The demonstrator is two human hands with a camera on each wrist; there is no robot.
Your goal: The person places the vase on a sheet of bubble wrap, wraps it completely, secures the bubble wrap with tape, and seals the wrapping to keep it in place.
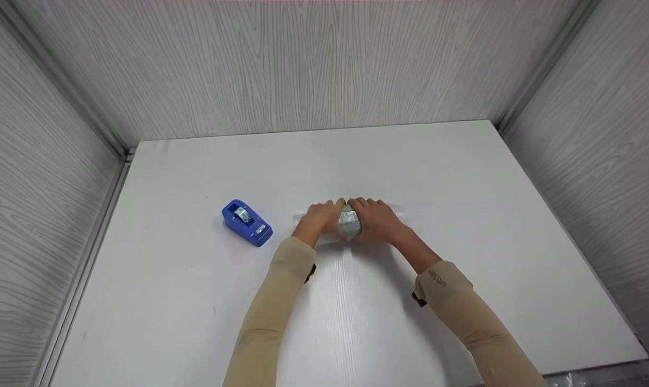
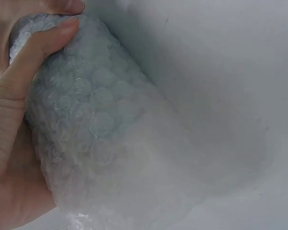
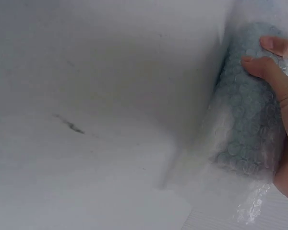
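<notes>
A roll of bubble wrap (image 1: 350, 223) lies crosswise on the white table, a pale greenish-grey thing showing through its layers. My left hand (image 1: 323, 216) grips its left half, and my right hand (image 1: 375, 219) grips the right half, the two hands nearly meeting at the middle. In the left wrist view the thumb (image 2: 55, 38) presses along the bubbles (image 2: 101, 96) while the fingers curve round the far side. The right wrist view has the right thumb (image 3: 269, 69) lying on the wrap (image 3: 245, 115) in the same way. Clear wrap ends stick out past both hands.
A blue tape dispenser (image 1: 247, 223) with a roll of tape sits on the table (image 1: 185, 301) to the left of the hands. Grey wood-grained panels (image 1: 281, 70) stand behind and at both sides. Some clear plastic (image 1: 598, 376) shows at the lower right edge.
</notes>
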